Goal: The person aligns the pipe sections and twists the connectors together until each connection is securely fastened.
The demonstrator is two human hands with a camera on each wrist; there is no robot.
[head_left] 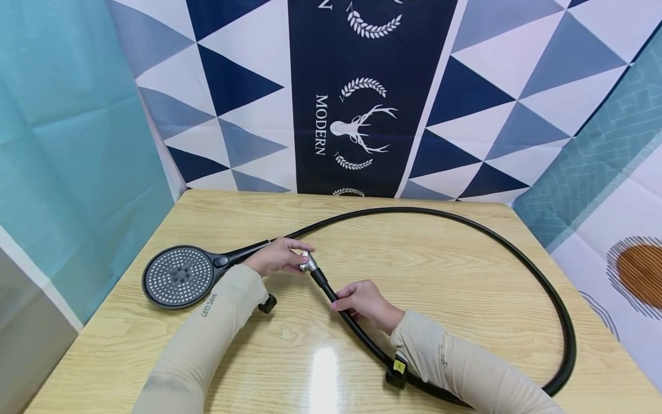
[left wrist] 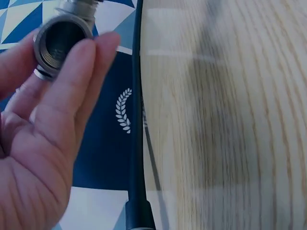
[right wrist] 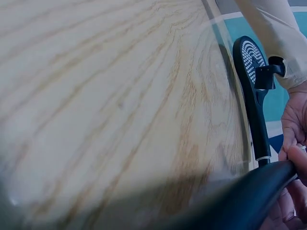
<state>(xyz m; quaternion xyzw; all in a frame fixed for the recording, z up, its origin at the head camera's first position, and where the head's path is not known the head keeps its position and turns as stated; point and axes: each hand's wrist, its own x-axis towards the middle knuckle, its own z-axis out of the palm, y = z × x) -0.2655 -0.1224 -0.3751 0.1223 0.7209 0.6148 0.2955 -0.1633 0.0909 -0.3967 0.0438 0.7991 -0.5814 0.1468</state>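
My left hand holds a silver metal fitting between thumb and fingers, over the middle of the table. In the left wrist view the fitting turns a round, internally threaded opening toward the camera. My right hand pinches the black shower hose a little below the fitting, where the hose end meets it. The right wrist view has the hose large and blurred in the foreground. A black handheld shower head lies on the left, spray face up, its handle partly hidden behind my left hand.
From the shower head's handle the hose loops across the back and right of the wooden table. Patterned cloth hangs behind the table, and a turquoise cloth hangs at the left. Small black wrist cameras sit under both wrists.
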